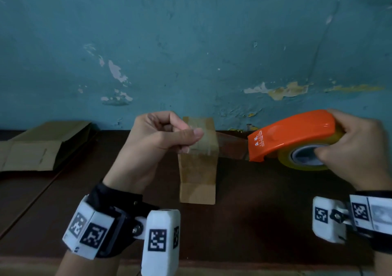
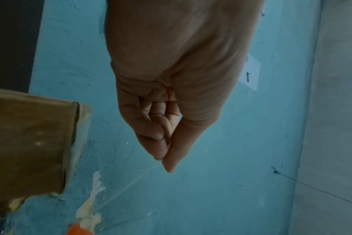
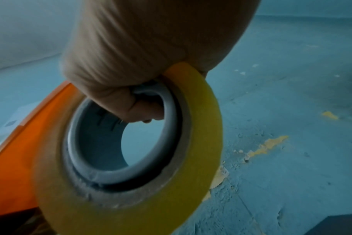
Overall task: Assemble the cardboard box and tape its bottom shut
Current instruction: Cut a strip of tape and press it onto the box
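Observation:
A small brown cardboard box (image 1: 198,169) stands on the dark table, with glossy clear tape over its upper end. My left hand (image 1: 192,141) hovers at the box's top left, and thumb and forefinger pinch the tape's free end. In the left wrist view the pinched fingertips (image 2: 164,159) sit right of the box (image 2: 30,143), and a faint clear strip runs from them toward the dispenser. My right hand (image 1: 347,144) grips the orange tape dispenser (image 1: 290,133) to the right of the box, fingers hooked in the core (image 3: 139,109) of the yellow roll (image 3: 201,127). Stretched tape (image 1: 231,146) spans box and dispenser.
Flattened cardboard (image 1: 36,146) lies at the table's back left against the peeling teal wall (image 1: 191,42). The dark wooden table (image 1: 254,212) reaches to the wall, and its front edge runs near my wrists.

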